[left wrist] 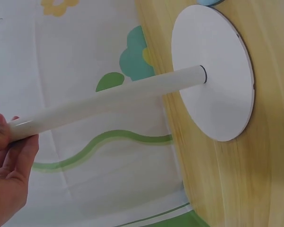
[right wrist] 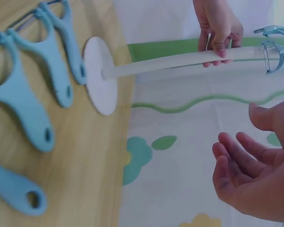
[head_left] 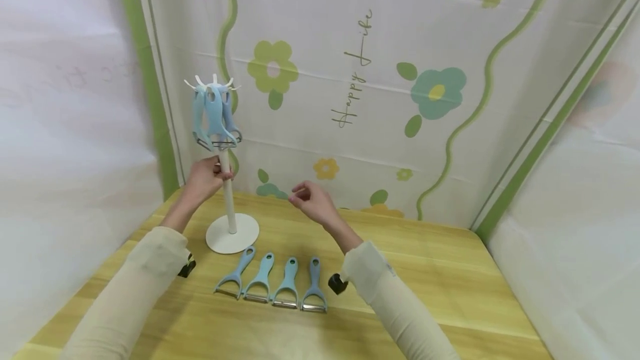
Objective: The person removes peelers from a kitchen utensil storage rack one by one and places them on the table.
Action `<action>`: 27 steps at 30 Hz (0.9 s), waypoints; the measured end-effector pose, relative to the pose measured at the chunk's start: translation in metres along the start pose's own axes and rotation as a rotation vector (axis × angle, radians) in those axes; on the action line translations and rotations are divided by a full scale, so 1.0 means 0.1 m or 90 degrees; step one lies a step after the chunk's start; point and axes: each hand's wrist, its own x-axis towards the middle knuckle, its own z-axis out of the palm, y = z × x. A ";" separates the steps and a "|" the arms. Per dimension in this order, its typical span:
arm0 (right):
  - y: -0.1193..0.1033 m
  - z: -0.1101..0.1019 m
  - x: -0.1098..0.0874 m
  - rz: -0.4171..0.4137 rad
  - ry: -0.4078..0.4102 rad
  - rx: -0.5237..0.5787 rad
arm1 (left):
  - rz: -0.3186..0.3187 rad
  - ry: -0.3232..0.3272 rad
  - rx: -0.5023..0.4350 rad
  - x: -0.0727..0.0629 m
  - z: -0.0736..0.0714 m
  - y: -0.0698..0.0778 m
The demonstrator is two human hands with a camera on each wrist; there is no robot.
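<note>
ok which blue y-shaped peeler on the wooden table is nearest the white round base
The leftmost blue Y-shaped peeler on the wooden table (head view): its handle ends beside the white round base; the others lie farther off.

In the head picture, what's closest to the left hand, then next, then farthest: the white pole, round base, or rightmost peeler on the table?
1. White pole: held in the left hand.
2. Round base: below, at the pole's foot.
3. Rightmost peeler: farther right, on the table.
</note>
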 end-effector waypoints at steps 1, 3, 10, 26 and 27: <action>-0.06 0.01 0.06 -0.009 0.006 0.001 | 0.000 -0.009 0.004 0.01 0.00 0.00; -0.18 0.03 0.16 -0.027 0.016 0.004 | -0.001 -0.026 0.010 0.02 -0.01 0.00; -0.57 0.10 0.44 -0.077 0.053 0.039 | -0.009 -0.057 0.029 0.03 -0.04 -0.02; -1.40 0.14 0.97 -0.162 0.062 0.040 | -0.004 -0.074 -0.012 0.04 -0.05 -0.01; -1.44 0.14 1.00 -0.162 0.055 0.043 | -0.006 -0.075 -0.011 0.05 -0.05 -0.01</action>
